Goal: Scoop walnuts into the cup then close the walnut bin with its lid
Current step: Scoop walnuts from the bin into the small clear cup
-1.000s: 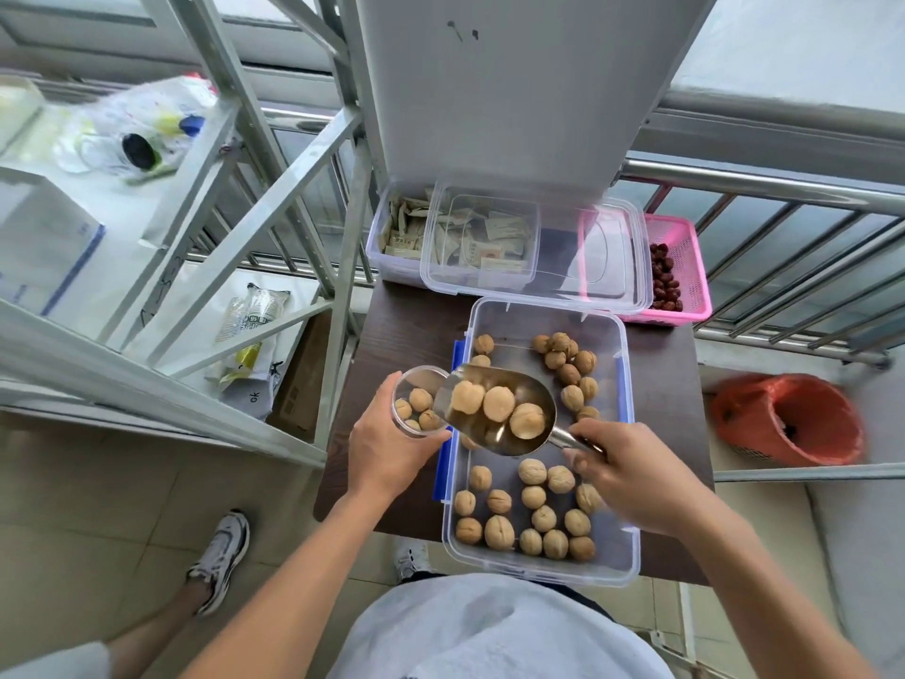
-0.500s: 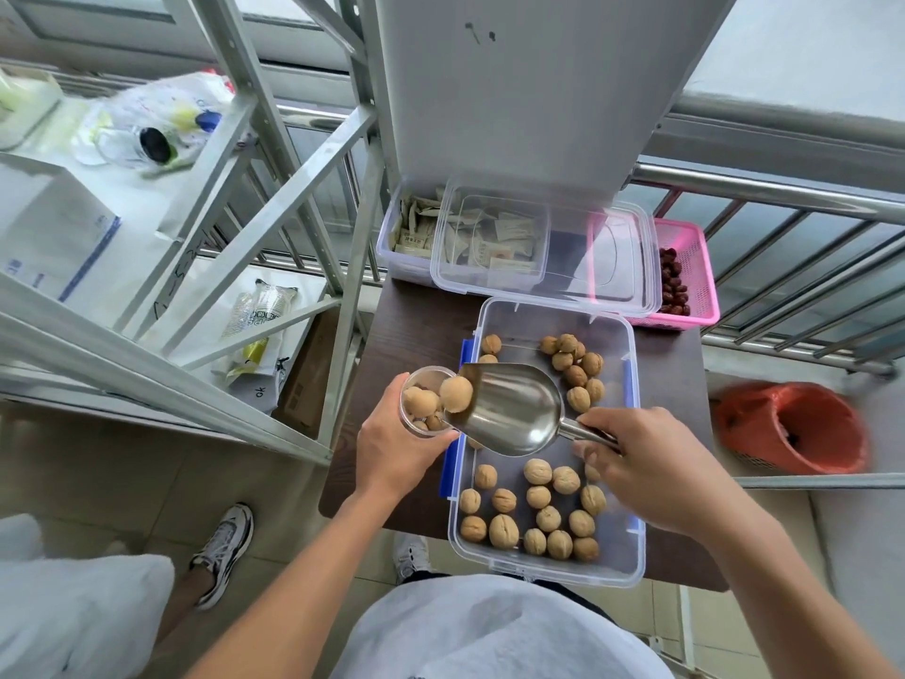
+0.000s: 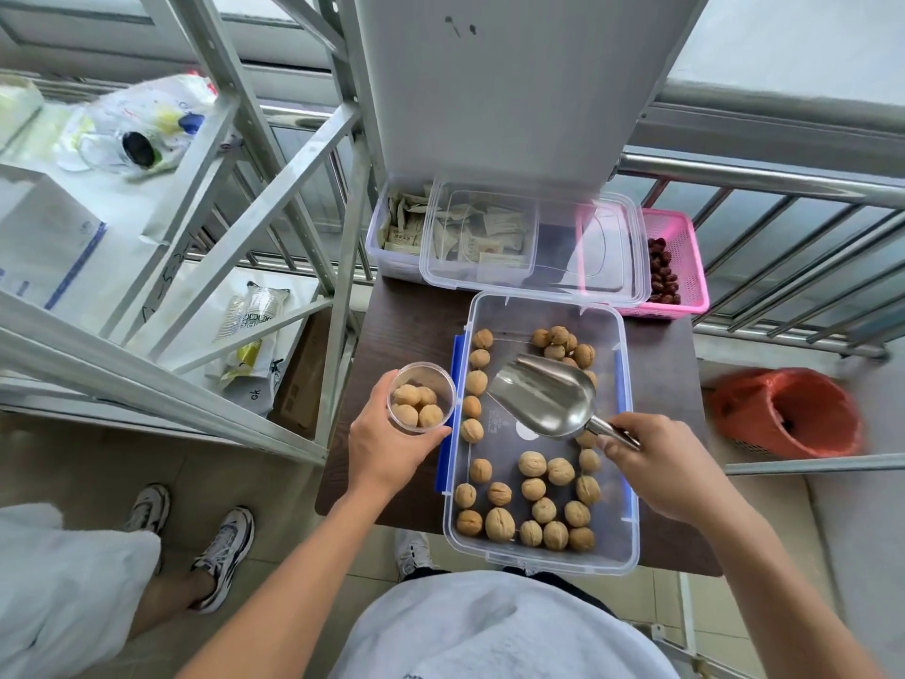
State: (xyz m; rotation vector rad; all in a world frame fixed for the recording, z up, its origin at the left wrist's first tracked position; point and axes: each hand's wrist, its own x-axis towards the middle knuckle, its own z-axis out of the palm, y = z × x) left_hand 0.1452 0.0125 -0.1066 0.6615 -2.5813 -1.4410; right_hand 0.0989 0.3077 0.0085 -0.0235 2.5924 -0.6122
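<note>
**Head view, read left to right.** A metal shelving frame stands at far left, beside a dark table. The left hand curls fingers and thumb round a clear cup. The cup is upright, just beside the left wall of the walnut bin. Several walnuts lie in the cup and fill most of its mouth.

Over the middle of the open bin hangs a metal scoop. Its bowl is empty, and its mouth is turned toward the cup but apart from it. The right hand grips the scoop's handle with closed fingers. Many loose walnuts lie on the bin floor.

Beyond the bin, a clear lid, probably the bin's own, rests across a box of packets and a pink basket.

**Progress:** judging by the level in the cup, the scooping appears done or nearly so. What is left is to put down scoop and cup, fetch the lid and seat it on the bin.
</note>
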